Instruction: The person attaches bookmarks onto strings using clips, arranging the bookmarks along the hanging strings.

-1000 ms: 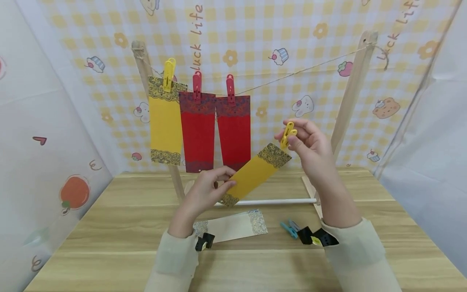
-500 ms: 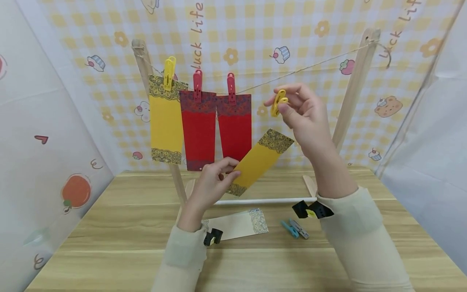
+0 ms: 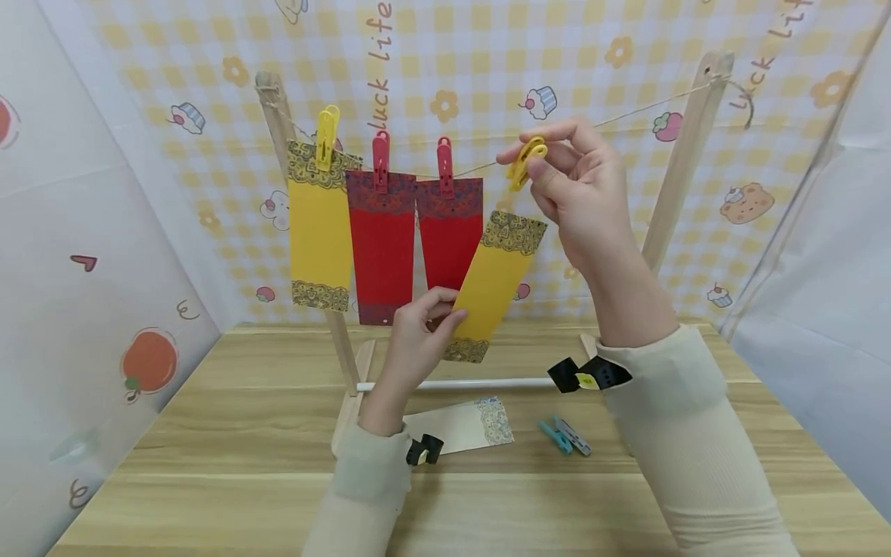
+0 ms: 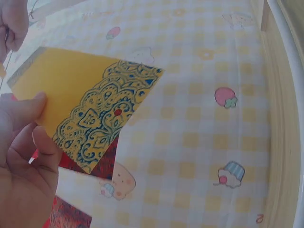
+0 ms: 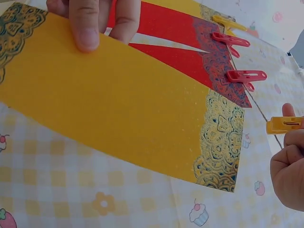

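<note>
Pinching yellow clip point(image 3: 527, 164): right grip point(image 3: 588, 186). Pinching yellow card point(image 3: 494, 282) low: left grip point(image 3: 418, 333); card's long axis is leaning up toward clip.

The right grip point(image 3: 585, 193) sits higher than the left grip point(image 3: 416, 334), both pinching, forearms point(image 3: 629, 302) angled inward.

Indoor, staged tabletop set-up; home or studio, cannot tell. Wood-grain table point(image 3: 209, 480) across bottom of frame. Checked cartoon cloth point(image 3: 487, 58) as backdrop across top. White printed sheet point(image 3: 49, 309) at left edge, pale sheet point(image 3: 828, 309) at right edge, boxing table in.
</note>
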`<state>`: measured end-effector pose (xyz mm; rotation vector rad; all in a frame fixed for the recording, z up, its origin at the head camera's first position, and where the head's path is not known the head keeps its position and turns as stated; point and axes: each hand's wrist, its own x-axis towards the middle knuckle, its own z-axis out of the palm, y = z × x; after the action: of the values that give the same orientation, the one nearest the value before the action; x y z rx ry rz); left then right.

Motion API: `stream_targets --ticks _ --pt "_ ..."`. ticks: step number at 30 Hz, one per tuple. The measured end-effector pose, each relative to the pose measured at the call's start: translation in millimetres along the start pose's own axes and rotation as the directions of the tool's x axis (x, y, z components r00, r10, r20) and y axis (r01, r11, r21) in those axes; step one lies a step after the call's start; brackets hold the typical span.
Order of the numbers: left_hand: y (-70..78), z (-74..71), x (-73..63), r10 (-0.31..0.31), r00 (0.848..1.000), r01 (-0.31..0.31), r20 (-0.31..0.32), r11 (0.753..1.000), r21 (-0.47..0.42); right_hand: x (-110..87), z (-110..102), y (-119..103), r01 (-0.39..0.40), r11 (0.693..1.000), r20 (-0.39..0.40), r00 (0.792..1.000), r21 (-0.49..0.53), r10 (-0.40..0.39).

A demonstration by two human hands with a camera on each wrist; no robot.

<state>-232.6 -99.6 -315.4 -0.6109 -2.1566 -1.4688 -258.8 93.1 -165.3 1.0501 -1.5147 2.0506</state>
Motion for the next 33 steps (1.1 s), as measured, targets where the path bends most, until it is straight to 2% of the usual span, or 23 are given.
stream_targets --ticks 6,11,19,33 --pt "6.2 9.3 5.2 -0.008 0.999 0.006 -0.036 0.999 -0.042 8.4 6.8 -3.2 0.014 1.000 -0.022 1.000 0.020 -0.014" --pt "10.6 13.1 8.4 -0.014 0.998 0.011 -0.058 0.998 -0.058 16.4 13.3 -8.1 0.026 1.000 -0.020 0.999 -0.011 -0.027" --pt "11.8 18.0 12.8 -0.017 0.998 0.013 -0.062 0.998 -0.068 27.6 15.1 -15.6 -0.123 0.992 -0.054 0.991 -0.012 0.122" --pt "8.4 21.3 16.8 0.008 0.996 -0.015 -0.092 0.997 -0.079 24.6 4.6 -11.5 -0.228 0.965 -0.011 0.974 -0.132 0.228"
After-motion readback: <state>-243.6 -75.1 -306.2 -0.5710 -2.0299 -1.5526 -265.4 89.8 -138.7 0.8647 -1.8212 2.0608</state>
